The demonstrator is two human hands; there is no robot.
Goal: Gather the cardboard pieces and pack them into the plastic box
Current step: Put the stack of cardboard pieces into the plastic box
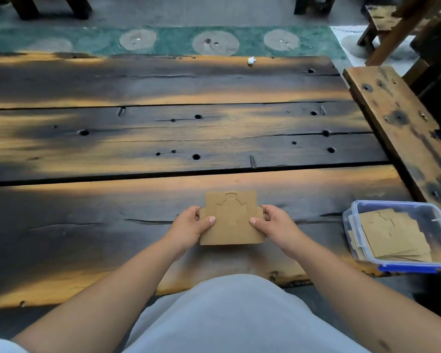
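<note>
A stack of brown cardboard pieces with die-cut curved lines is held just above the dark wooden table, near its front edge. My left hand grips the stack's left side and my right hand grips its right side, thumbs on top. A clear plastic box with a blue clip stands at the table's right front corner. Several cardboard pieces lie flat inside it.
A small white crumpled scrap lies at the table's far edge. A wooden bench runs along the right side, with wooden stools behind it. A green patterned mat covers the floor beyond the table.
</note>
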